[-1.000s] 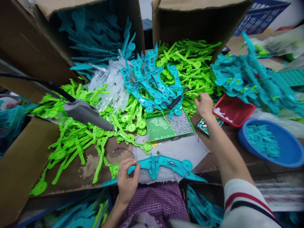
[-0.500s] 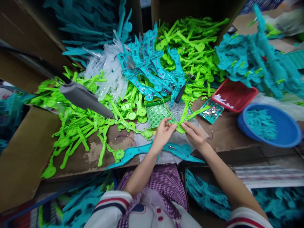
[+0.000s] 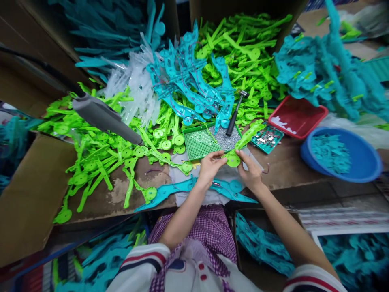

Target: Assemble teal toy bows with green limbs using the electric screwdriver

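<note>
**Both hands on a green plastic piece above the teal part**

The left hand (image 3: 209, 166) and the right hand (image 3: 251, 172) meet at the middle of the tabletop (image 3: 291, 178), each grip closed on the same bright green plastic piece (image 3: 233, 160). The left fingertips pinch its round disc end from the left; the right fingers hold it from the right, and its long arm slants up and to the right, over the corner of the green sorting tray (image 3: 200, 144). Just below the hands, a long teal plastic part (image 3: 170, 190) with thin wires lies across a white cloth (image 3: 182, 174), near the tabletop's front edge.

The tray holds small silvery bits on its right half, and a small hammer (image 3: 235, 113) leans over its far edge. To the right sit a small teal dish of metal parts (image 3: 267, 140), a red tray (image 3: 299, 115) and a blue bowl (image 3: 343, 156) with teal pieces. Heaps of green pieces (image 3: 100, 158) and teal pieces (image 3: 188, 85) spill from cardboard boxes behind. A grey tool handle (image 3: 103, 117) reaches in from the left.
</note>
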The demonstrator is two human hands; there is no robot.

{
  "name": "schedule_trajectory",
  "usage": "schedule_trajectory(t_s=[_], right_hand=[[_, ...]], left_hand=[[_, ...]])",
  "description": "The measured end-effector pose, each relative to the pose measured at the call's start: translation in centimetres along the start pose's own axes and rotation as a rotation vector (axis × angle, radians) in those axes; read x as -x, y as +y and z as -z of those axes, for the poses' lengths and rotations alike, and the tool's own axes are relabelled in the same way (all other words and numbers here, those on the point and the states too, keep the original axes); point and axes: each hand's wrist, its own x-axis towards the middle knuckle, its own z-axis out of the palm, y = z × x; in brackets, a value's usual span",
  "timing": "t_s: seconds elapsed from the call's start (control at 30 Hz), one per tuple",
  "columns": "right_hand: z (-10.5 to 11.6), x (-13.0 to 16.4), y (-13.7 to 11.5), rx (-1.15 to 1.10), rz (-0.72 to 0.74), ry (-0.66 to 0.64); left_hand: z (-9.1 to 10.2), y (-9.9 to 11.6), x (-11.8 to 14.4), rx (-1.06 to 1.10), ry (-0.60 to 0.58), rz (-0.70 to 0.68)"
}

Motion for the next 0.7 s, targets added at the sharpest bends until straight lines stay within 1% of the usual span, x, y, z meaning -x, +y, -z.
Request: schedule_trajectory(t_s=[0.03, 0.1, 0.17, 0.2, 0.3, 0.4, 0.47, 0.53, 0.6, 0.7], right_hand=[[0.2, 0.1, -0.4, -0.047, -0.049, -0.009], [0.6, 0.4, -1.8, -0.177, -0.197, -0.014], [0.5, 0.6, -3.7, -0.284, -0.347, 0.005], [0.3, 0.7, -4.8, -0.314, -0.398, 0.013], [-0.7, 0.1, -7.4, -0.356, -0.469, 0.020], [-1.1, -0.8, -8.4, -0.402, -0.518, 0.046], [-0.6, -1.2, -8.1, -0.382, -0.537, 0.069], [0.3, -1.4, -6.9, -0.323, -0.538, 0.078], [1.3, -1.6, -5.2, -0.243, -0.523, 0.078], [2.7, -2.5, -2.3, -0.113, -0.503, 0.105]], left_hand=[[0.0, 0.0, 0.1, -0.001, 0.014, -0.002], [0.3, 0.3, 0.5, -0.009, 0.044, -0.003], [0.6, 0.8, 1.0, -0.025, 0.068, -0.013], [0.8, 1.0, 1.4, -0.034, 0.077, -0.027], [1.0, 1.7, 2.5, -0.069, 0.096, -0.094], [0.9, 2.2, 3.5, -0.108, 0.082, -0.124], [1.2, 2.5, 4.2, -0.148, 0.044, -0.119], [2.0, 2.8, 5.0, -0.223, 0.014, -0.122], [3.4, 3.0, 6.0, -0.318, 0.022, -0.126], [5.9, 3.0, 7.4, -0.417, 0.063, -0.088]])
